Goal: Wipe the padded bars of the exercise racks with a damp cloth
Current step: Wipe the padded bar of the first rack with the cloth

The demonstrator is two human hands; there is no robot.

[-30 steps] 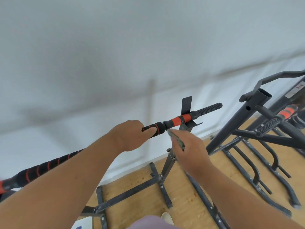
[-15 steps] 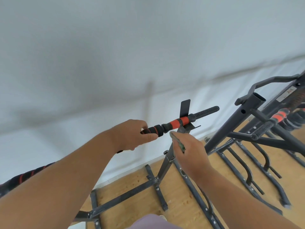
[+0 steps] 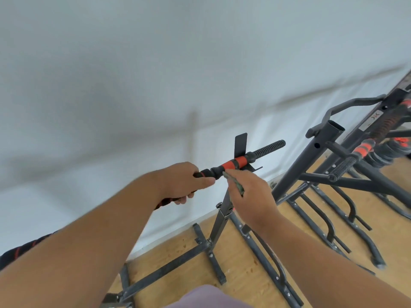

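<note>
A black and orange padded bar [image 3: 238, 162] runs from lower left to upper right on a dark metal rack [image 3: 219, 225]. My left hand [image 3: 183, 182] grips this bar, fingers curled round it just left of the orange section. My right hand [image 3: 250, 197] is just below the orange section and pinches a thin grey-green cloth [image 3: 234, 182] whose edge shows above the hand. The bar's far left end [image 3: 24, 247] shows beyond my left forearm.
A second dark rack [image 3: 315, 155] stands to the right with its own black and orange padded bar [image 3: 360, 151]. Metal base legs [image 3: 322, 227] spread over the wooden floor [image 3: 244, 267]. A white wall [image 3: 155, 85] lies close behind.
My left hand has slid slightly along the bar and keeps its grip. My right hand with the cloth has risen closer to the orange section. The view has shifted a little to the right.
</note>
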